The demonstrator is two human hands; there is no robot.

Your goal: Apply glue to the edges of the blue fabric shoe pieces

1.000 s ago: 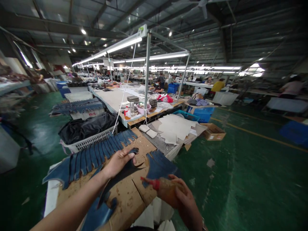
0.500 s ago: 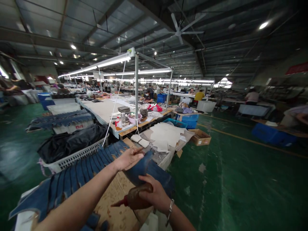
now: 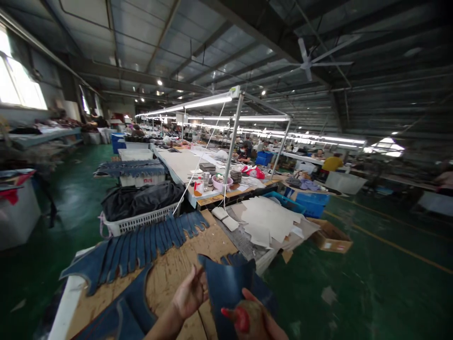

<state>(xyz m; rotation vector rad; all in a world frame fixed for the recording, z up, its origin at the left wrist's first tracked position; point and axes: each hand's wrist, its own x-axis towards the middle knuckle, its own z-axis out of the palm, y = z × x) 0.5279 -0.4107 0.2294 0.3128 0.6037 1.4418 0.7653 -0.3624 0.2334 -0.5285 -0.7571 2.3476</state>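
Observation:
My right hand (image 3: 266, 322), at the bottom, is wrapped round a brownish squeeze bottle (image 3: 252, 315) with a red nozzle that points left. Behind the bottle rises a curved blue leather-like piece (image 3: 226, 278). My left hand (image 3: 191, 293) is at the left edge of this piece, fingers curled against it and thumb up; the fingertips are partly hidden. On the brown work board (image 3: 173, 264) below lie more blue pieces (image 3: 123, 307) at the front left. A row of overlapping blue pieces (image 3: 141, 243) runs along the board's far left side.
A white basket (image 3: 141, 225) with black material stands beyond the board. Pale sheets (image 3: 272, 221) lie to the right, near a cardboard box (image 3: 331, 235) on the green floor. A long table (image 3: 177, 163) with a lamp frame stretches behind; people sit farther back.
The view has swung left. My left hand has come down from on top of the blue piece to its left edge. The bottle is still in my right hand, its nozzle now raised.

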